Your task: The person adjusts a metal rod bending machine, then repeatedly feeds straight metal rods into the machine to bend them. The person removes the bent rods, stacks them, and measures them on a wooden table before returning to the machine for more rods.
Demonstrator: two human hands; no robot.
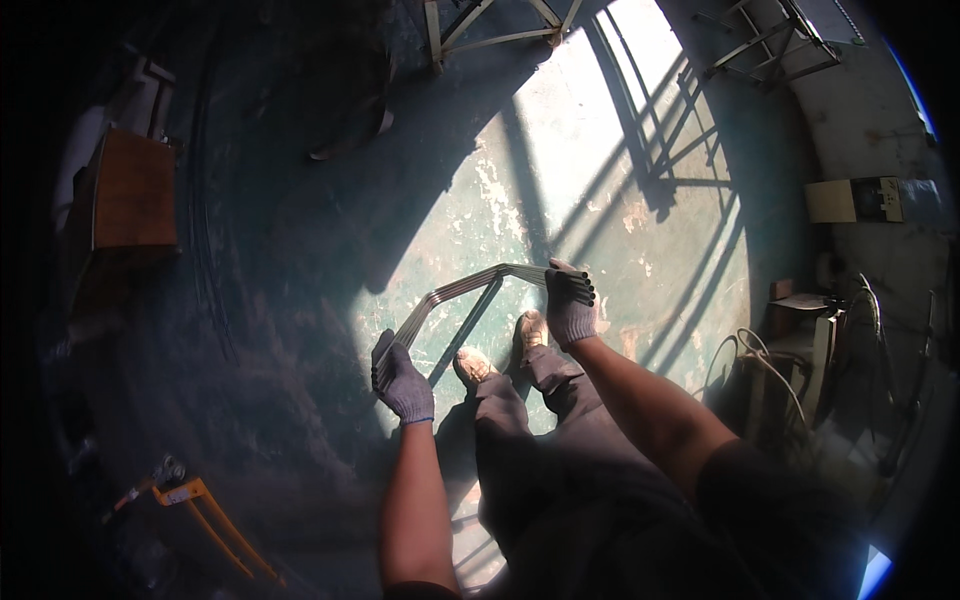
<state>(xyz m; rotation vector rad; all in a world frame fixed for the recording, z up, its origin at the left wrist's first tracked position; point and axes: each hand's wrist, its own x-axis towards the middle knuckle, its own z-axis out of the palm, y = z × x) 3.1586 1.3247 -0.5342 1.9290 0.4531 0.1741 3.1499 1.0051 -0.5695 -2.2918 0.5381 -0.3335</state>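
Note:
A bundle of several bent metal tubes (468,284) spans the space between my two gloved hands, lying side by side and bent at two places. My left hand (402,382), in a grey knit glove, is wrapped round the bundle's left end. Round the other end closes my right hand (571,308), gloved alike; the open tube mouths stick out past it on the right. The tubes are held up in front of me above the floor, and their shadow falls below them. Fingers on both hands are partly hidden by the tubes and gloves.
My shoes (476,366) stand on a worn green floor (430,258) with a bright sunlit patch. A brown box (136,190) is at the left, a yellow-orange metal frame (205,515) at lower left. Metal stands (500,38) are at the far side; a cable (770,362) hangs at right.

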